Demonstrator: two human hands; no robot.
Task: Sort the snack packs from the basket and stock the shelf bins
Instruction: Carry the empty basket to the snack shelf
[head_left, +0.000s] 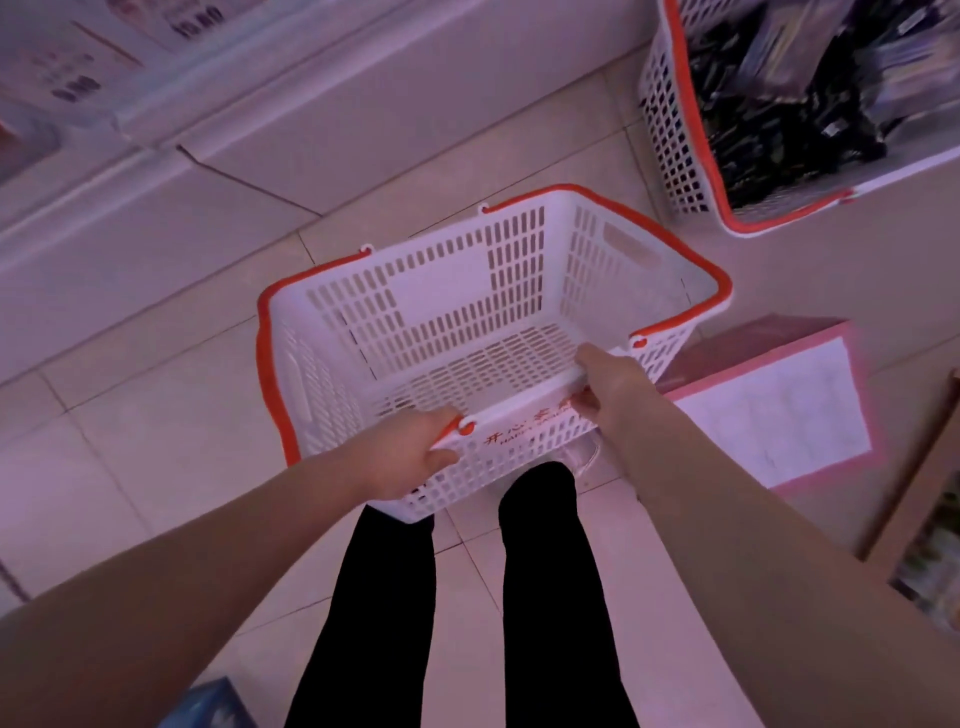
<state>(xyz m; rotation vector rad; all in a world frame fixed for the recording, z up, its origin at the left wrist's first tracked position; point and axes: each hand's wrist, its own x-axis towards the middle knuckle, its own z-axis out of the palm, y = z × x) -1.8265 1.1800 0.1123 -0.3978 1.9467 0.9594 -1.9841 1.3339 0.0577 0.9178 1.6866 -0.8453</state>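
From the head camera, looking straight down: the white basket (467, 332) with its orange rim hangs in front of the person's legs, above the tiled floor (156, 426), and it looks bare inside, nothing but slotted plastic showing on walls and bottom. Both hands are on its near long wall. The left hand (410, 457) grips the near left corner, fingers curled over the rim with the thumb on the outside by the orange hinge. The right hand (608, 384) grips the same rim further right, thumb over the top edge, fingers wrapped underneath. So both hands are closed on the basket, neither free.

Here is the relation that counts. The basket's long axis runs left to right across the body, tilted so its right end sits further away. Beyond that far right corner, up and to the right, stands the second basket (680, 130), and that one is heaped with dark snack packs (779, 135). It rests on a pale ledge, well apart from the held basket, with open floor between them. The right hand is the nearer one to it; the left is on the far side.

My read: this basket is emptied, and the stock now lies ahead and to the right, so the coming move swings that way. A pink box (769, 405) with a white label sits just beside the basket's near right end, low, close to the right forearm, and could get clipped on the swing.
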